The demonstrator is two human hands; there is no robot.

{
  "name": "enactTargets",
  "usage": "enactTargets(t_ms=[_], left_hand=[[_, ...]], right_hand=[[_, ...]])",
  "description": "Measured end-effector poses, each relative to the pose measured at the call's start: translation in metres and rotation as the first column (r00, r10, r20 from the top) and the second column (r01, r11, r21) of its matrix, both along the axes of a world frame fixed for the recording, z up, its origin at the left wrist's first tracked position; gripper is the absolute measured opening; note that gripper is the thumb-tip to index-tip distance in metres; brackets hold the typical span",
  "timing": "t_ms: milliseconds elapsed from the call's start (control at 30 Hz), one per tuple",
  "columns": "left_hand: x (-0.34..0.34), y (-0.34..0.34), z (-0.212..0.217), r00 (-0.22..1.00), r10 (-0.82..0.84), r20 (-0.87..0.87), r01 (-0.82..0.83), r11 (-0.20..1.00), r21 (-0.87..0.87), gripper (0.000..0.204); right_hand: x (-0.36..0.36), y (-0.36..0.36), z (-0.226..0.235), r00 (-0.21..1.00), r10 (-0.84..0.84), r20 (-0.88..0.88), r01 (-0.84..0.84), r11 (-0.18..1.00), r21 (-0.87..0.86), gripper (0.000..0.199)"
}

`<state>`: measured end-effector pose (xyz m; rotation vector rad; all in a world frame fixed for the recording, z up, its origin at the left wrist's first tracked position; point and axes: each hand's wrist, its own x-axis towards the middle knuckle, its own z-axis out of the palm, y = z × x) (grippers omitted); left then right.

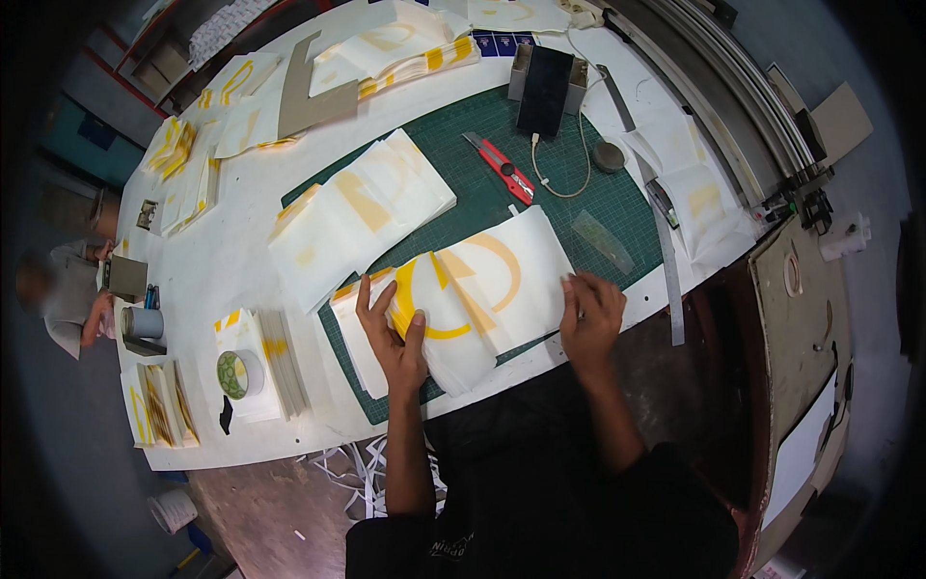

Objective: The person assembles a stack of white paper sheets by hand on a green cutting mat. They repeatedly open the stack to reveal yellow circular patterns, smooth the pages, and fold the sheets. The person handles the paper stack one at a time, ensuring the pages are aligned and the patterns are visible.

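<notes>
In front of me lies a stack of white printed sheets (532, 253) with yellow and pale orange shapes, partly on the green cutting mat (473, 129). A folded-over sheet with a bold yellow curve (453, 355) covers its left part. My left hand (397, 349) rests at that sheet's left side, fingers stretched and thumb apart. At the stack's right edge, my right hand (592, 323) has its fingers bent together against the sheet's edge; the fingertips are partly hidden. Farther off, a second stack of printed sheets (371, 198) lies at a slant on the mat.
A red utility knife (503, 169) lies on the mat near a dark phone-like device (544, 92) with a cable. A steel ruler (675, 289) lies at right. A tape roll (239, 373) sits on stacked sheets at left. Another person (77, 289) is at the far left edge.
</notes>
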<state>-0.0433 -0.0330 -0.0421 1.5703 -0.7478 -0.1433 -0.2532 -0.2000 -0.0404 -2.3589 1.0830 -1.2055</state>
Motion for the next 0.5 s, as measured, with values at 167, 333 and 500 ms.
enactTargets(t_ms=[167, 333, 500], left_hand=[[0.001, 0.000, -0.002, 1.000, 0.003, 0.013, -0.003, 1.000, 0.003, 0.050], [0.001, 0.001, -0.003, 1.000, 0.002, 0.018, -0.002, 1.000, 0.009, 0.049], [0.001, 0.001, -0.001, 0.999, 0.003, 0.038, -0.003, 1.000, 0.021, 0.043]], right_hand=[[0.018, 0.025, 0.028, 0.909, 0.408, 0.088, -0.414, 0.908, 0.065, 0.015], [0.032, 0.031, 0.000, 0.973, 0.221, 0.071, -0.231, 0.953, 0.197, 0.032], [0.041, 0.032, 0.009, 0.982, 0.186, 0.024, -0.185, 0.946, 0.265, 0.055]])
